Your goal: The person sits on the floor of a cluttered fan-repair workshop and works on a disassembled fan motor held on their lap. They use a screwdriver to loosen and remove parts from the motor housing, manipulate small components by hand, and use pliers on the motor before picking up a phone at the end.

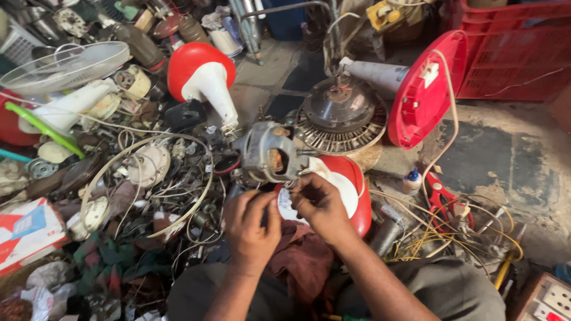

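Observation:
A grey metal fan motor (269,157) stands on a red and white fan base (351,190) in front of me. My left hand (253,229) is curled just below the motor, fingers pinched on something small that I cannot make out. My right hand (318,205) is beside it, fingertips pinched at thin wires under the motor's lower right. A dark red cloth (300,255) lies across my lap beneath both hands.
A red fan base on a white cone (202,74) lies at the back left, another (425,89) at the right. A ceiling-fan motor (340,116) sits behind. Scrap parts and wires (148,178) cover the left floor. Red-handled cutters (440,196), a small bottle (411,180), a red crate (511,53).

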A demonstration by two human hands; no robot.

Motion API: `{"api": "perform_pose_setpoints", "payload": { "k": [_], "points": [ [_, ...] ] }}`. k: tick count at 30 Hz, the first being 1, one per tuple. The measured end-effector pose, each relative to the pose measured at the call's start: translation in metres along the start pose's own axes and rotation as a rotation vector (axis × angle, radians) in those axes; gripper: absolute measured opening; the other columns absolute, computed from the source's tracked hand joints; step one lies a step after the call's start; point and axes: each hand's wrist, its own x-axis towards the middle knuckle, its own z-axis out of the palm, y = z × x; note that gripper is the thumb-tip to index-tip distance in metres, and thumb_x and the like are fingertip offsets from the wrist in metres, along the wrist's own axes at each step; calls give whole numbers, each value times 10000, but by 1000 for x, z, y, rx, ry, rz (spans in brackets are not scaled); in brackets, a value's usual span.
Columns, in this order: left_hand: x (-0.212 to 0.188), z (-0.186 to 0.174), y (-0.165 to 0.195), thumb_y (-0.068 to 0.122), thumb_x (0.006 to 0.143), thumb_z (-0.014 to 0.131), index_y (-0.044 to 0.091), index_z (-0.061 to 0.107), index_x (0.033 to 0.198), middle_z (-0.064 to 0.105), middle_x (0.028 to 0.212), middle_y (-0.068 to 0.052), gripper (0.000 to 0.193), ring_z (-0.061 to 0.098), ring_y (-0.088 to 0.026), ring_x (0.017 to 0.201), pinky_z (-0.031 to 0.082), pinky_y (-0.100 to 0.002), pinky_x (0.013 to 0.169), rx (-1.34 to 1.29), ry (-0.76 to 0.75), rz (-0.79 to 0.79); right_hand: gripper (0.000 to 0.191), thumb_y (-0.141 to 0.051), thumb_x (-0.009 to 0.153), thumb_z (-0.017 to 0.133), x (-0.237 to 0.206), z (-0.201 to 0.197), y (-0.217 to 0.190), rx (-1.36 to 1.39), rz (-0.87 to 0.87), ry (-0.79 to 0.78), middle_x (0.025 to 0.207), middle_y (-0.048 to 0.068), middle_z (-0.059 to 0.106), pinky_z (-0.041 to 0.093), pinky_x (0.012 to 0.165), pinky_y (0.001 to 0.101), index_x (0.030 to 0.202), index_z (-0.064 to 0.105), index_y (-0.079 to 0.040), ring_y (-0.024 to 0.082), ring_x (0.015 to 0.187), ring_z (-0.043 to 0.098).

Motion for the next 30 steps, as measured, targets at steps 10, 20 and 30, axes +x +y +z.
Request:
{"api": "perform_pose_setpoints", "payload": {
  "k": [10,20,30],
  "points": [
    [14,7,10,114,876,759,111,741,1052,657,1006,-47,177,646,-271,877,505,-437,782,17,-12,131,208,-58,951,713,-10,10,-1,-68,-12,252,898,16,725,548,651,247,1149,705,5,68,760,635],
    [20,12,9,90,861,758,101,721,1066,650,1021,-40,208,653,-276,890,528,-433,804,-36,15,155,168,-96,960,733,4,-9,17,-75,-12,128,862,22,724,553,660,253,1083,737,19,79,747,632],
    [15,15,11,31,875,727,48,666,1015,707,960,-84,154,720,-264,867,578,-368,747,-419,-41,-197,163,-121,953,719,2,-14,11,41,20,29,875,38,726,571,674,280,1042,685,11,99,761,666]
  ]
}}
